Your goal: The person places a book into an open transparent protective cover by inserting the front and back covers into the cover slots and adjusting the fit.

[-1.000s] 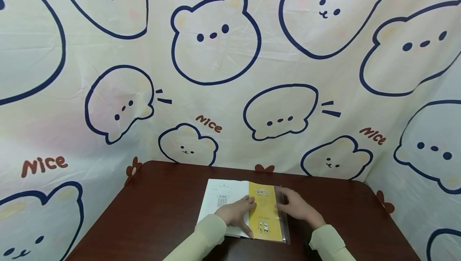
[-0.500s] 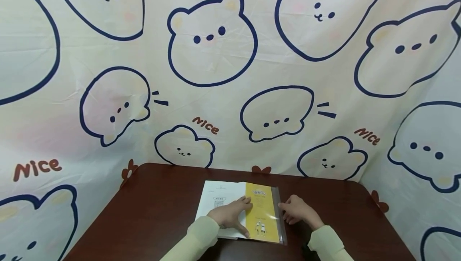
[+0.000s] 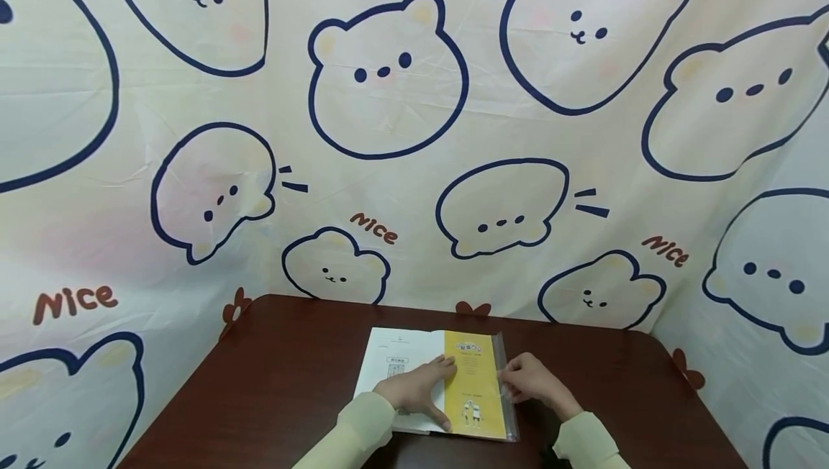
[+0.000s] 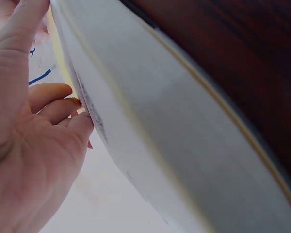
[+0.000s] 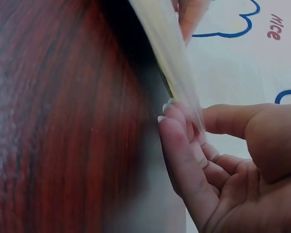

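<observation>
A book lies on the table with a white page [image 3: 382, 354] at left and a yellow flap [image 3: 476, 379] at right. Along the flap's right side runs the edge of a clear plastic book cover [image 3: 512, 426]. My left hand [image 3: 414, 386] rests across the white page, fingertips and thumb on the flap's inner edge. In the left wrist view the thick page block [image 4: 150, 97] shows beside that hand. My right hand [image 3: 534, 380] pinches the plastic edge; in the right wrist view its thumb [image 5: 228, 121] and curled fingers meet on the thin, raised edge.
The dark brown table [image 3: 278, 383] extends around the book. Behind and beside it hangs a pale cloth [image 3: 388, 188] printed with bear outlines. A small black object [image 3: 550, 454] sits near the right sleeve.
My right hand has gone from spread fingers at the plastic edge to curled fingers, drawing slightly right, and now pinches that edge. My left hand stays on the book.
</observation>
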The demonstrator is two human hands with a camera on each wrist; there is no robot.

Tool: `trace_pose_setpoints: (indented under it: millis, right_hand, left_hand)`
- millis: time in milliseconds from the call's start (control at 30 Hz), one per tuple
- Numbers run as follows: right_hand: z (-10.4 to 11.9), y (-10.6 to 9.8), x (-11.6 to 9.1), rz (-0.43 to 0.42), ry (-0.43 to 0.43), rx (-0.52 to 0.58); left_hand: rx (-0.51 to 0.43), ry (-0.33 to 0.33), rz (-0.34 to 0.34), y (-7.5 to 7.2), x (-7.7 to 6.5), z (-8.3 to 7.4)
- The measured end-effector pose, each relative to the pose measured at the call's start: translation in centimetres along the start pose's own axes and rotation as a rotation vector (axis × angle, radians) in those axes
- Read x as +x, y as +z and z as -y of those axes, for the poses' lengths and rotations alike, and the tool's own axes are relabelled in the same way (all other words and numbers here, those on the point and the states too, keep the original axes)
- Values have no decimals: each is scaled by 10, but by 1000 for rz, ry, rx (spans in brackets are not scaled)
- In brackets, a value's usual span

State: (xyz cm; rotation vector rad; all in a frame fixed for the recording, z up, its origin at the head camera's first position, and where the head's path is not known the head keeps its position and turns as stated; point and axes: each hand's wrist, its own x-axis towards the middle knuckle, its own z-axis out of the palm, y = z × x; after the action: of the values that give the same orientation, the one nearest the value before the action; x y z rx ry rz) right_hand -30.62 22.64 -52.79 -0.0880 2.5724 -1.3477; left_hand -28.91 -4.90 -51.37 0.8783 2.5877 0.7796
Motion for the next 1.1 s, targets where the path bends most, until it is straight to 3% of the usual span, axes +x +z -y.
trace_pose_setpoints:
  millis: [400,700,900,1100]
  right_hand:
    - [0,-2,7,39,101,152]
    - [10,2,11,21,27,201]
    - [16,4,12,12,-18,216]
    - [21,5,13,59,-78,228]
  left_hand:
    - [-47,63,-40,1,-2,8]
    - [-100,109,-84,-2,-4,10]
    - [-168,104,-93,-5,-7,13]
    - [-258,83,-77,-10,-9,18]
